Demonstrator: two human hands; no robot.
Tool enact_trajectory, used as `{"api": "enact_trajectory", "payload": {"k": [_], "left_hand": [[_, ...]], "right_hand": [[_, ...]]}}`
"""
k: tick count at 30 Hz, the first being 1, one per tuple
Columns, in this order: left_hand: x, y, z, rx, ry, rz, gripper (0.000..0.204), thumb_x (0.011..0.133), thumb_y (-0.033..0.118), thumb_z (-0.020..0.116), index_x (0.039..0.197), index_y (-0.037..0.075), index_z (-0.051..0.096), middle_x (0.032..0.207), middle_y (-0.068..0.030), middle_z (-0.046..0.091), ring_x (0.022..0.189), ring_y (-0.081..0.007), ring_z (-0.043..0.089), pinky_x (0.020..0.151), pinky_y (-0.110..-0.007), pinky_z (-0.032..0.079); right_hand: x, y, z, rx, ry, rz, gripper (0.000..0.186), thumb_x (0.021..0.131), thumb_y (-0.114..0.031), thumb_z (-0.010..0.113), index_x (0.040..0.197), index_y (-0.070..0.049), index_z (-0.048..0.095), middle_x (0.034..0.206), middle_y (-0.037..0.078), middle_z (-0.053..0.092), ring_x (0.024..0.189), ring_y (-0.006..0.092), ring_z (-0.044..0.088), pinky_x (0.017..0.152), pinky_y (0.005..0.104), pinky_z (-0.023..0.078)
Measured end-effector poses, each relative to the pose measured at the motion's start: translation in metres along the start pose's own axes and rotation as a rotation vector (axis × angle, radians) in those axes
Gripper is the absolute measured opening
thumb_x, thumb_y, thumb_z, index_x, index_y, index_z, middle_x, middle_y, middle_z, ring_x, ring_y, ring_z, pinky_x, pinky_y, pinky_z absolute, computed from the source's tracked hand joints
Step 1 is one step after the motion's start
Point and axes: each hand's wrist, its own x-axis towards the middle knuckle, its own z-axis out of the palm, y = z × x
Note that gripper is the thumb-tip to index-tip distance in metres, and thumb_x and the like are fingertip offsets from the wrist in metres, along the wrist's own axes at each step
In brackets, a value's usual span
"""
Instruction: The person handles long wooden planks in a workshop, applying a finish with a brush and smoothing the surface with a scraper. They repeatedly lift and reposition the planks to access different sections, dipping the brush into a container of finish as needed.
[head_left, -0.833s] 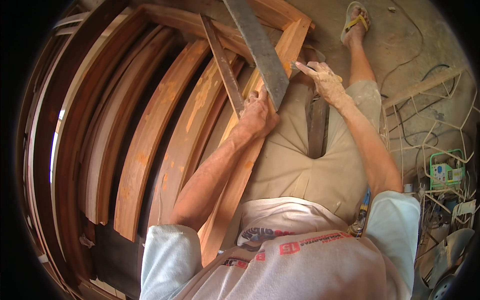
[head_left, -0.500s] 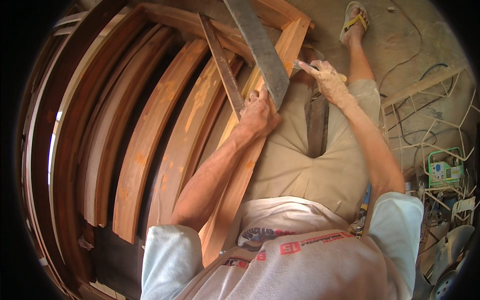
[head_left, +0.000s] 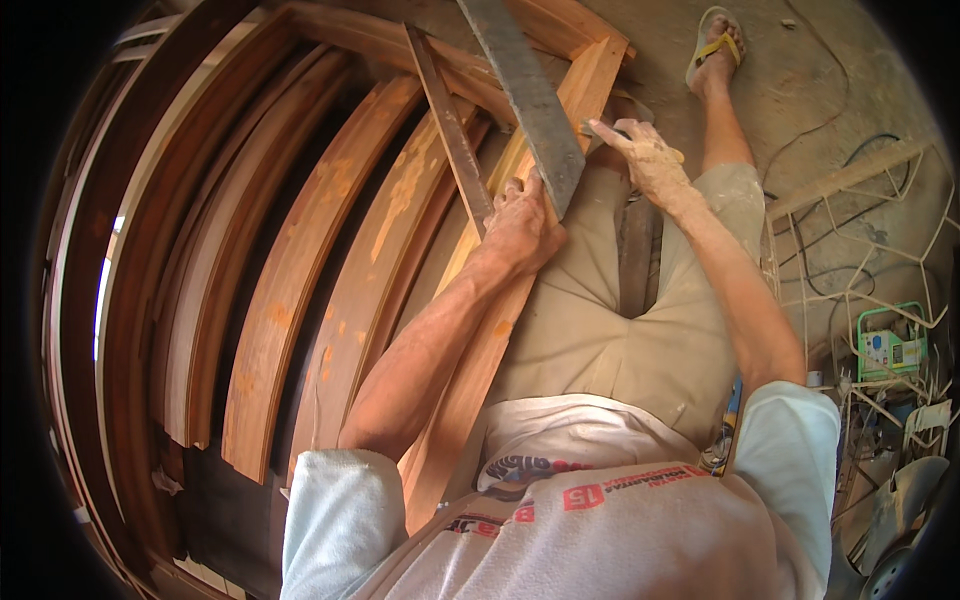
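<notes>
My left hand [head_left: 524,228] rests on a long pale wooden beam [head_left: 462,400] that slants up beside my left thigh. Its fingers are closed at the lower end of a flat grey board [head_left: 535,105], which lies slanted across the beam. A narrow brown strip [head_left: 447,125] runs to the same hand from the upper left. Dusty with pale powder, my right hand [head_left: 652,165] is closed around a small tool with a flat grey tip [head_left: 588,127]. That tip is beside the upper part of the beam; the hand hides most of the tool.
Several curved wooden slats [head_left: 300,250] with orange patches fill the left side within a wooden frame [head_left: 370,38]. On the right lie a thin metal rod frame [head_left: 850,210], cables and a green machine [head_left: 890,345]. My sandalled foot [head_left: 716,48] is at the upper right.
My right hand has shifted slightly, with its fingertips now further over the small tool, so less of its grey tip shows. The left hand keeps its place on the grey board.
</notes>
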Motion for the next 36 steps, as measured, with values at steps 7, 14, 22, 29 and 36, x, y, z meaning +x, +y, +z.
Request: {"api": "enact_trajectory", "payload": {"k": [7,14,22,29,36], "left_hand": [[0.004,-0.005,0.001,0.024,-0.008,0.005,0.090,0.083,0.019,0.074,0.156,-0.002,0.025,0.137,-0.0340,0.045,0.132,-0.0512,0.044,0.114,-0.053,0.039],[0.002,0.002,-0.001,0.012,-0.053,-0.052,0.092,0.084,0.021,0.076,0.157,0.001,0.024,0.150,-0.0322,0.037,0.139,-0.0509,0.041,0.112,-0.063,0.040],[0.000,0.003,-0.005,0.004,-0.047,-0.016,0.094,0.083,0.022,0.077,0.157,0.001,0.023,0.150,-0.0319,0.036,0.139,-0.0504,0.041,0.111,-0.063,0.040],[0.002,-0.004,0.005,0.039,0.002,-0.024,0.097,0.082,0.016,0.076,0.160,0.005,0.021,0.136,-0.0315,0.046,0.129,-0.0502,0.046,0.112,-0.054,0.040],[0.001,0.004,-0.004,0.001,-0.052,-0.022,0.095,0.082,0.020,0.078,0.157,0.002,0.023,0.145,-0.0303,0.040,0.136,-0.0508,0.043,0.108,-0.063,0.042]], "right_hand": [[-0.013,0.011,0.005,-0.068,-0.033,-0.007,0.082,0.083,0.011,0.061,0.156,-0.024,0.045,0.122,0.014,0.057,0.111,0.0345,0.058,0.101,0.0455,0.050],[0.000,0.004,0.032,0.188,0.230,0.235,0.072,0.094,0.008,0.051,0.159,-0.018,0.038,0.120,0.019,0.057,0.112,0.0413,0.058,0.098,0.0480,0.050],[-0.001,-0.018,0.067,0.315,0.229,0.250,0.074,0.093,0.008,0.051,0.161,-0.016,0.035,0.121,0.022,0.057,0.113,0.0421,0.060,0.097,0.0486,0.050],[-0.055,-0.013,0.051,0.183,-0.131,0.388,0.054,0.092,0.008,0.048,0.143,-0.007,0.053,0.121,0.023,0.062,0.117,0.0427,0.059,0.102,0.0485,0.051],[-0.011,0.007,0.033,0.407,0.376,0.369,0.023,0.103,-0.015,0.050,0.115,-0.001,0.065,0.097,0.021,0.068,0.094,0.0412,0.065,0.085,0.0475,0.050]]}}
